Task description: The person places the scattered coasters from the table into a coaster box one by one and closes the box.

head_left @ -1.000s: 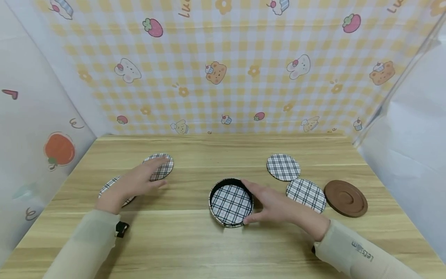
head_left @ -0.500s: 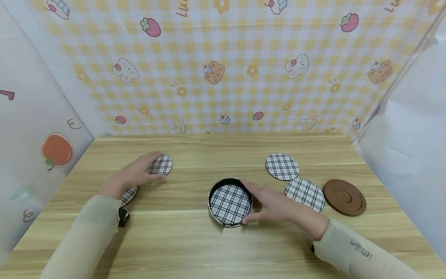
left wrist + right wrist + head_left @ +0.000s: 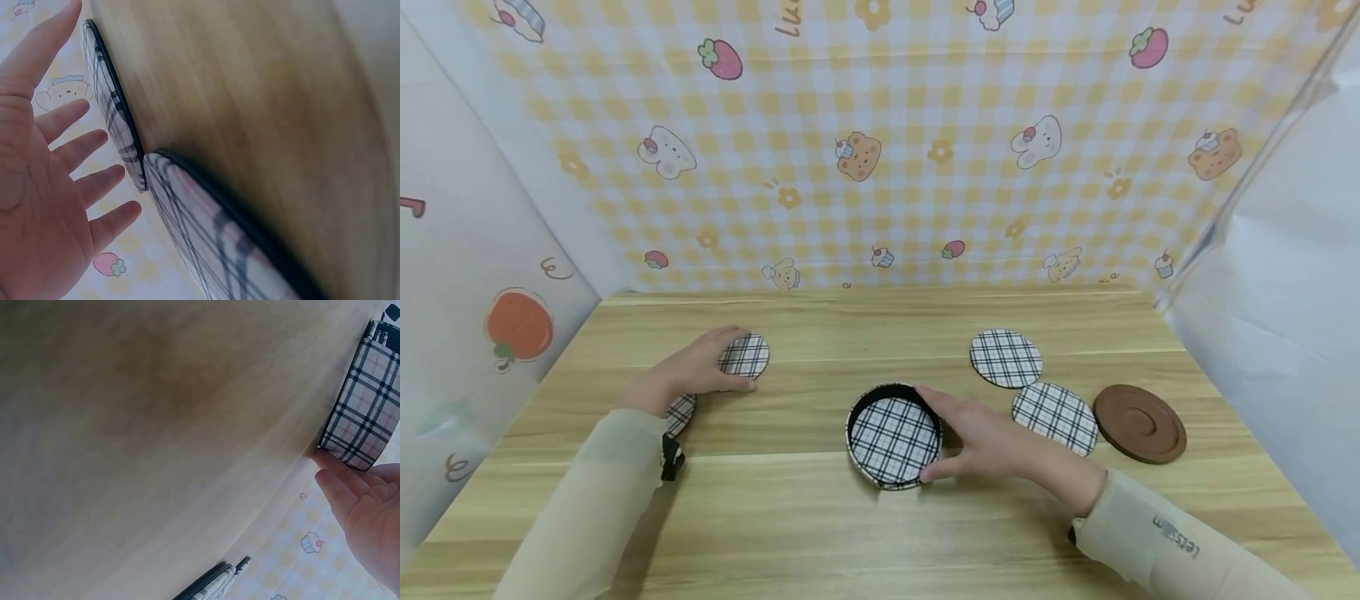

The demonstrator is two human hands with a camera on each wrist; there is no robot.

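Facing mouth-up, the round holder (image 3: 365, 400) sits clamped in the right hand (image 3: 988, 437); the left hand (image 3: 696, 368), fingers apart, spans a flat coaster (image 3: 749, 357), a second coaster (image 3: 681, 413) behind those fingers.

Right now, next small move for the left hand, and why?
I'd probably have the left hand pinch the farther left-side coaster: the head view puts fingers and thumb by opposite edges, yet in the left wrist view they look spread, not gripping.

Table (image 3: 865, 533) smooth, wood-grained; checked holder (image 3: 365, 403) matt; brown disc (image 3: 1140, 423) wood-like.
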